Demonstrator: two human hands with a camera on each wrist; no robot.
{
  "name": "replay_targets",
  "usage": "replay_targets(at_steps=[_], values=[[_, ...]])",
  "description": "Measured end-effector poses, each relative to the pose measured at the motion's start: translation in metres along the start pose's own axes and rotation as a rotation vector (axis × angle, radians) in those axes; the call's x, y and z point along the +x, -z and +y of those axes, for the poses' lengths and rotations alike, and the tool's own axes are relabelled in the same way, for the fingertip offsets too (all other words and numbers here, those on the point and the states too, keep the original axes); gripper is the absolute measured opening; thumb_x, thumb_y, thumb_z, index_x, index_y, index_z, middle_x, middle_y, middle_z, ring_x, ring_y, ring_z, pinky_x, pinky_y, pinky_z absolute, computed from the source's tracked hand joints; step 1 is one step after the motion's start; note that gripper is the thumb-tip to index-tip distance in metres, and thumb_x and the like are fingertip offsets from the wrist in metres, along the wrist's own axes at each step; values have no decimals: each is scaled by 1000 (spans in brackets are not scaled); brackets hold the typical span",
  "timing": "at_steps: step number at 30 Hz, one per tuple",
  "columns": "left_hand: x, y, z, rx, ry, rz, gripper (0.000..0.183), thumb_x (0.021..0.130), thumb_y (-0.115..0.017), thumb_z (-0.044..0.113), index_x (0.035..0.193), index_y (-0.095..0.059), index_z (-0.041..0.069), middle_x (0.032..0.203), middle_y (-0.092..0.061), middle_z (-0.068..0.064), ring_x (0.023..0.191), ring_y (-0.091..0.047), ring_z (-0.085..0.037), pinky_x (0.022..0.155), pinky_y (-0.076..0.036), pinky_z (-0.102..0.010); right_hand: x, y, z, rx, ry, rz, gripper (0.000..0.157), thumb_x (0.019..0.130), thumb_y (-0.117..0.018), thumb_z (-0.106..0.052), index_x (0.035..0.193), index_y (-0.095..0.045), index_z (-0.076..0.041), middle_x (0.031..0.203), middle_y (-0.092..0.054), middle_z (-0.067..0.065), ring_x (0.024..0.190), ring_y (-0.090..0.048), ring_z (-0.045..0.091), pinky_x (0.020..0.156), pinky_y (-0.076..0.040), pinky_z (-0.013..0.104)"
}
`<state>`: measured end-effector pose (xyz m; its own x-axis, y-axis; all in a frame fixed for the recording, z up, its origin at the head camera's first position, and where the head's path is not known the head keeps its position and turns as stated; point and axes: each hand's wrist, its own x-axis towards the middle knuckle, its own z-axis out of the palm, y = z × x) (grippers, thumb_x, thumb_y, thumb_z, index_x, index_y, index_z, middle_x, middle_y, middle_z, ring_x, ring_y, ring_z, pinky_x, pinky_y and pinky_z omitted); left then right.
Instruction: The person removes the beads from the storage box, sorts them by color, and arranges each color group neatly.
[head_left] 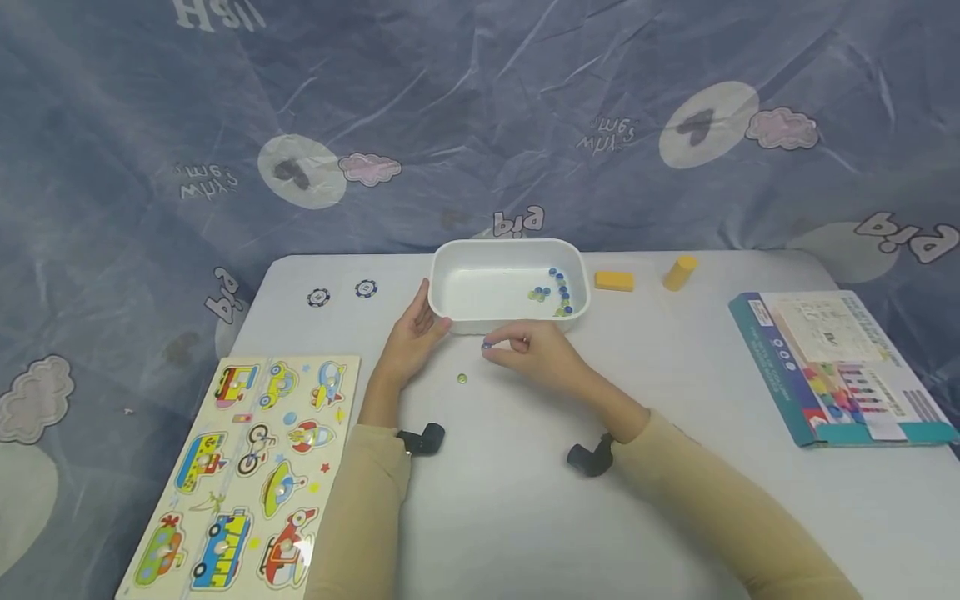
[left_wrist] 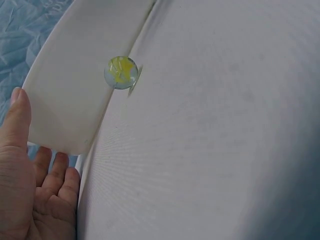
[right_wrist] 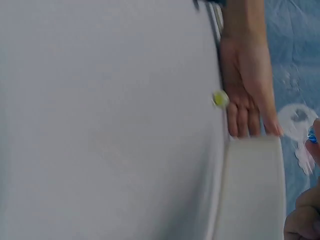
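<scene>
A white plastic tub stands at the far side of the table. My left hand grips its left end, thumb at the rim and fingers around the corner, as the left wrist view also shows. Just in front of the tub, my right hand pinches a blue marble between thumb and fingertip. A clear marble with yellow swirls lies on the table between the hands. Inside the tub, several blue marbles and yellow-green marbles gather toward the right end.
Right of the tub are a yellow block and a yellow cylinder. Two poker chips lie to the left. A vehicle puzzle board covers the near left, and a flat teal-edged box lies at right.
</scene>
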<state>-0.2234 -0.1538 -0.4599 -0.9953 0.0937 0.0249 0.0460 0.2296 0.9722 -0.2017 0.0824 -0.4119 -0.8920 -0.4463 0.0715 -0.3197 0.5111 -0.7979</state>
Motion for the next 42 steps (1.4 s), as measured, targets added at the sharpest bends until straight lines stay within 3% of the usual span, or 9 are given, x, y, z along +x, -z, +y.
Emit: replay_targets(at_steps=[4, 8, 12, 14, 22, 29, 36, 42], values=[[1, 1, 0, -24, -4, -3, 84, 87, -67, 33, 153, -14, 25, 157, -21, 12, 142, -27, -5, 117, -27, -21, -6, -23, 3, 29, -24, -93, 18, 83, -72, -34, 99, -72, -24, 53, -37, -2, 52, -37, 10, 47, -38, 22], [1, 1, 0, -48, -2, -9, 82, 89, -66, 25, 153, -14, 24, 157, -21, 11, 142, -27, -6, 118, -27, -23, -8, -42, 9, -14, 15, -176, 16, 84, -71, -31, 98, -73, -22, 53, -39, -6, 53, -37, 6, 55, -44, 21], [0, 1, 0, -48, 3, -10, 82, 89, -66, 25, 152, -14, 26, 157, -21, 11, 142, -27, -6, 117, -27, -23, -9, -55, 14, -55, 52, -210, 15, 84, -71, -29, 98, -73, -21, 54, -43, -10, 59, -41, 4, 69, -48, 18], [0, 1, 0, -49, 2, -8, 81, 89, -66, 24, 152, -15, 26, 157, -21, 10, 142, -27, -7, 117, -27, -22, -10, -59, 13, -67, 58, -218, 16, 84, -71, -28, 98, -73, -20, 54, -43, -10, 58, -41, 3, 68, -48, 18], [0, 1, 0, -48, -24, -14, 83, 88, -67, 27, 153, -15, 22, 157, -22, 8, 143, -28, -10, 118, -27, -24, -12, -63, 9, -134, 83, -220, 17, 83, -73, -30, 96, -75, -21, 55, -42, -10, 53, -38, 3, 51, -37, 18], [0, -2, -3, -4, -23, 30, 87, 84, -67, 44, 152, -16, 26, 156, -24, 9, 142, -29, -9, 117, -27, -21, -13, -65, 8, -196, 75, -224, 16, 81, -75, -33, 94, -76, -25, 58, -49, -11, 53, -42, 4, 49, -39, 18], [-1, -4, -4, 22, -9, 48, 82, 84, -65, 46, 150, -16, 37, 156, -24, 12, 141, -30, -7, 116, -27, -20, -15, -66, 7, -213, 76, -222, 19, 80, -75, -33, 99, -75, -27, 59, -49, -10, 53, -42, 4, 48, -38, 18], [-2, -3, -1, 4, -7, 37, 84, 85, -66, 43, 152, -16, 29, 156, -23, 10, 142, -29, -7, 117, -27, -20, -17, -60, 1, -193, 119, -210, 22, 81, -74, -33, 101, -75, -25, 57, -46, -10, 54, -41, 3, 49, -38, 17]])
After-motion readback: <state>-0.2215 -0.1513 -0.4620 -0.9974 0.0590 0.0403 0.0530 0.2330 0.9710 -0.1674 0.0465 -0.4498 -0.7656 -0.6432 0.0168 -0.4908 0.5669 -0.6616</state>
